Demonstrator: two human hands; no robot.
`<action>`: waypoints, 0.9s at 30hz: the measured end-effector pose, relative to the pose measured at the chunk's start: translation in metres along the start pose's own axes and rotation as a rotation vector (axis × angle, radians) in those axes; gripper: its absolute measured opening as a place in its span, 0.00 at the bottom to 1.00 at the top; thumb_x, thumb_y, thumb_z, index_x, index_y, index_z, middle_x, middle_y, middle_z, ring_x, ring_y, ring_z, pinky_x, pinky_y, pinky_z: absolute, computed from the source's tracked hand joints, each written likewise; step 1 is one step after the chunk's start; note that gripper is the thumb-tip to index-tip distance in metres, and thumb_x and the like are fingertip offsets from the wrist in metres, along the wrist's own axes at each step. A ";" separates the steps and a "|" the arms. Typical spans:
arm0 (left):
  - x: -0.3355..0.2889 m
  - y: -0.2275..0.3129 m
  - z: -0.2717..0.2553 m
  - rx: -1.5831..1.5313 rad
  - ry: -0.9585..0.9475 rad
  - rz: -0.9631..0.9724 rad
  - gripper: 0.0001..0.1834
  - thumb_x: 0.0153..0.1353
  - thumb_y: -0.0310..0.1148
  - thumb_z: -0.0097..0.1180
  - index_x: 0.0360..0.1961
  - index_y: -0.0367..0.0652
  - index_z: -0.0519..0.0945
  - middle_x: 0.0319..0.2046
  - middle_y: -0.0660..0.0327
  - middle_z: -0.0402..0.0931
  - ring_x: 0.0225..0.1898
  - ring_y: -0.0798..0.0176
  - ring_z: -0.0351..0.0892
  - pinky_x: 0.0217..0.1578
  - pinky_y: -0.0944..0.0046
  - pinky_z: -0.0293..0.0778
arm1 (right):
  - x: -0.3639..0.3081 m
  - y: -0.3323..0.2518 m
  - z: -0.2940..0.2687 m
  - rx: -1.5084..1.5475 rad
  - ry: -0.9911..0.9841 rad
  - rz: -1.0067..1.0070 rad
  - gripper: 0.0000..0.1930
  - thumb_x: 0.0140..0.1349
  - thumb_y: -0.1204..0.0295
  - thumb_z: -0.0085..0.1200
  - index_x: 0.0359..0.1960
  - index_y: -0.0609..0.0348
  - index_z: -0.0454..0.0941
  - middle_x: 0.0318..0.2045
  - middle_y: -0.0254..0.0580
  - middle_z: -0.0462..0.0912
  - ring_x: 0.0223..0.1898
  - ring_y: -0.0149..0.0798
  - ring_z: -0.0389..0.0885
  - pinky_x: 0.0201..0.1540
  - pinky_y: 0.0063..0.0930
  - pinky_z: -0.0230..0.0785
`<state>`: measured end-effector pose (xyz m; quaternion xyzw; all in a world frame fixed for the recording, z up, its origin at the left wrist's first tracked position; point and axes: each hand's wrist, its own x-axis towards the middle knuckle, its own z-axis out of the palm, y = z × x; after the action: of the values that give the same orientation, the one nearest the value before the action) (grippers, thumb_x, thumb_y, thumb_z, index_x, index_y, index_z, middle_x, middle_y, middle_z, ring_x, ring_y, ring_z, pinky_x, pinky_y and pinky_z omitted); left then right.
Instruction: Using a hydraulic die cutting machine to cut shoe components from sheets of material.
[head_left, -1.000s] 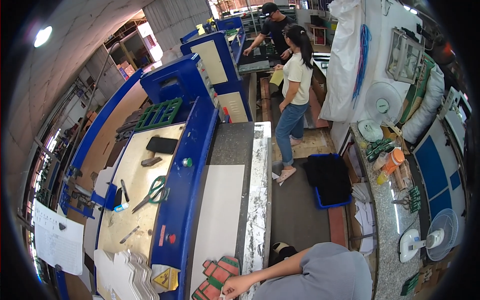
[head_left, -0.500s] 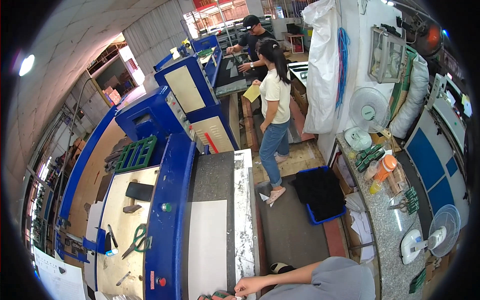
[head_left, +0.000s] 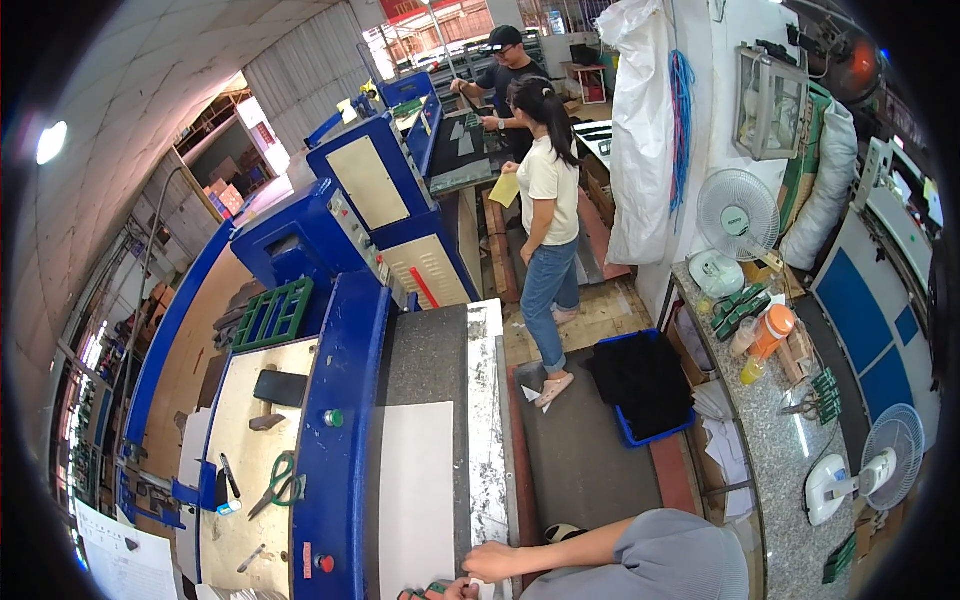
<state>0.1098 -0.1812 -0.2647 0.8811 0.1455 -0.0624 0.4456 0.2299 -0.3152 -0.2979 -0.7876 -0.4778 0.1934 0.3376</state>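
Observation:
My right hand (head_left: 490, 562) reaches in from the right along the lower edge, its fingers bent down in a pinch. They are on a small white piece (head_left: 483, 588) that the frame partly cuts off. Of my left hand (head_left: 461, 591) only a thumb or fingertip shows at the bottom edge. It lies against a green-and-red block (head_left: 425, 593), also mostly cut off. Both hands are over the near end of the press bed, beside a long white sheet (head_left: 416, 490) on the dark bed (head_left: 425, 350).
Left of the bed runs a blue press frame (head_left: 345, 430) with a red button (head_left: 325, 563). Green-handled scissors (head_left: 280, 483) and a phone (head_left: 280, 388) lie on its pale top. Two people stand ahead by another blue machine (head_left: 360, 180). A blue crate (head_left: 650, 435) holds black material.
My right hand has risen slightly, and a fingertip of my left hand has come into view below it. One co-worker ahead has shifted their hands.

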 end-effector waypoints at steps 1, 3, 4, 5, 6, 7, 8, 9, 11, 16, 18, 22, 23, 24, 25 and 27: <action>0.000 0.022 -0.007 0.109 0.021 -0.007 0.11 0.61 0.25 0.49 0.43 0.33 0.78 0.33 0.51 0.80 0.35 0.59 0.74 0.40 0.61 0.71 | 0.001 -0.004 -0.010 0.066 0.006 0.001 0.11 0.50 0.68 0.54 0.24 0.66 0.77 0.25 0.54 0.79 0.32 0.57 0.80 0.32 0.46 0.73; 0.011 -0.022 -0.002 0.085 0.049 0.020 0.13 0.61 0.25 0.48 0.45 0.32 0.77 0.37 0.49 0.80 0.39 0.57 0.77 0.41 0.62 0.71 | 0.007 -0.006 -0.012 0.134 0.002 0.001 0.10 0.52 0.68 0.52 0.26 0.65 0.76 0.28 0.52 0.79 0.36 0.55 0.79 0.35 0.45 0.73; 0.017 -0.028 -0.003 -0.012 0.025 -0.186 0.18 0.60 0.33 0.56 0.48 0.32 0.77 0.42 0.43 0.78 0.45 0.50 0.77 0.47 0.57 0.70 | 0.011 -0.002 -0.009 0.101 0.071 -0.066 0.10 0.52 0.68 0.52 0.27 0.64 0.75 0.29 0.50 0.78 0.37 0.53 0.78 0.36 0.43 0.73; 0.024 -0.035 0.000 -0.016 0.024 -0.194 0.18 0.60 0.33 0.56 0.48 0.32 0.77 0.42 0.43 0.78 0.45 0.50 0.77 0.47 0.57 0.70 | 0.015 -0.001 -0.004 0.069 0.140 -0.133 0.09 0.52 0.69 0.53 0.27 0.64 0.74 0.30 0.48 0.77 0.38 0.52 0.76 0.37 0.42 0.73; 0.032 -0.036 0.002 -0.019 0.096 -0.203 0.14 0.56 0.30 0.58 0.42 0.35 0.78 0.35 0.47 0.79 0.36 0.55 0.77 0.39 0.59 0.72 | 0.017 -0.008 -0.005 -0.001 0.157 -0.099 0.08 0.51 0.70 0.54 0.27 0.63 0.75 0.30 0.44 0.77 0.37 0.48 0.75 0.36 0.39 0.73; 0.033 -0.037 0.004 -0.021 0.168 -0.212 0.10 0.52 0.27 0.60 0.36 0.38 0.79 0.28 0.52 0.79 0.27 0.61 0.77 0.32 0.60 0.73 | 0.016 -0.016 -0.006 0.002 0.149 -0.099 0.08 0.51 0.70 0.54 0.27 0.63 0.75 0.30 0.44 0.77 0.37 0.48 0.75 0.36 0.39 0.73; 0.034 -0.037 0.012 -0.022 0.293 -0.161 0.03 0.54 0.23 0.53 0.28 0.37 0.78 0.16 0.62 0.76 0.18 0.72 0.71 0.22 0.70 0.68 | 0.014 -0.025 -0.005 -0.057 0.174 -0.101 0.07 0.50 0.71 0.53 0.28 0.63 0.77 0.30 0.45 0.78 0.38 0.46 0.76 0.37 0.37 0.73; 0.035 -0.060 0.016 -0.022 0.295 -0.165 0.03 0.54 0.23 0.53 0.28 0.37 0.78 0.16 0.62 0.76 0.18 0.72 0.71 0.22 0.70 0.68 | 0.014 -0.031 -0.005 -0.116 0.203 -0.104 0.07 0.49 0.73 0.53 0.28 0.64 0.78 0.31 0.45 0.79 0.39 0.45 0.77 0.38 0.35 0.73; 0.039 -0.128 0.029 -0.456 0.358 -0.246 0.03 0.54 0.21 0.53 0.26 0.38 0.78 0.19 0.62 0.77 0.20 0.72 0.73 0.18 0.70 0.65 | 0.011 -0.039 0.011 -0.200 0.239 -0.169 0.08 0.49 0.73 0.53 0.29 0.63 0.79 0.31 0.43 0.79 0.40 0.42 0.76 0.40 0.31 0.72; -0.002 -0.063 0.023 -0.771 0.268 -0.559 0.05 0.57 0.23 0.49 0.28 0.40 0.77 0.20 0.64 0.76 0.17 0.72 0.71 0.10 0.70 0.59 | 0.004 -0.043 0.037 -0.235 0.172 -0.169 0.09 0.47 0.66 0.55 0.27 0.57 0.81 0.32 0.38 0.77 0.45 0.41 0.70 0.40 0.32 0.63; -0.019 -0.073 0.019 -1.030 0.198 -0.666 0.06 0.59 0.25 0.46 0.31 0.41 0.76 0.24 0.64 0.77 0.17 0.72 0.72 0.10 0.73 0.61 | -0.005 -0.057 0.042 -0.306 0.147 -0.207 0.08 0.47 0.66 0.55 0.27 0.54 0.81 0.32 0.36 0.77 0.47 0.41 0.68 0.41 0.33 0.60; -0.036 -0.125 0.007 -1.197 0.210 -0.648 0.06 0.60 0.28 0.46 0.35 0.41 0.76 0.29 0.62 0.76 0.23 0.68 0.73 0.17 0.69 0.64 | -0.015 -0.061 0.090 -0.326 0.036 -0.286 0.08 0.49 0.63 0.54 0.26 0.48 0.83 0.39 0.38 0.76 0.50 0.42 0.63 0.42 0.37 0.53; -0.039 -0.136 0.005 -1.250 0.214 -0.636 0.07 0.61 0.29 0.47 0.37 0.41 0.76 0.30 0.61 0.76 0.25 0.67 0.73 0.19 0.68 0.65 | -0.019 -0.060 0.103 -0.290 0.048 -0.302 0.09 0.48 0.62 0.54 0.23 0.49 0.83 0.40 0.41 0.75 0.49 0.43 0.63 0.42 0.39 0.53; -0.043 -0.147 0.006 -1.307 0.221 -0.627 0.08 0.61 0.30 0.47 0.38 0.41 0.76 0.32 0.61 0.76 0.27 0.66 0.73 0.21 0.67 0.65 | -0.025 -0.070 0.096 -0.315 0.023 -0.319 0.10 0.49 0.61 0.53 0.23 0.49 0.84 0.40 0.41 0.75 0.49 0.42 0.63 0.41 0.39 0.51; -0.048 -0.158 0.008 -1.365 0.229 -0.618 0.08 0.62 0.30 0.47 0.39 0.41 0.76 0.33 0.60 0.76 0.29 0.65 0.74 0.24 0.66 0.66 | -0.027 -0.073 0.100 -0.315 0.010 -0.325 0.10 0.49 0.61 0.53 0.23 0.49 0.84 0.40 0.41 0.75 0.49 0.42 0.63 0.41 0.39 0.51; -0.060 -0.179 0.014 -1.480 0.243 -0.604 0.10 0.62 0.32 0.47 0.42 0.41 0.76 0.37 0.58 0.75 0.32 0.63 0.74 0.28 0.64 0.68 | -0.024 -0.078 0.109 -0.434 0.092 -0.364 0.11 0.49 0.60 0.53 0.27 0.48 0.84 0.41 0.42 0.76 0.50 0.43 0.63 0.43 0.38 0.52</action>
<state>-0.0032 -0.1041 -0.3963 0.2812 0.4284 0.0286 0.8582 0.1018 -0.2738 -0.3191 -0.7508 -0.6255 -0.0131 0.2118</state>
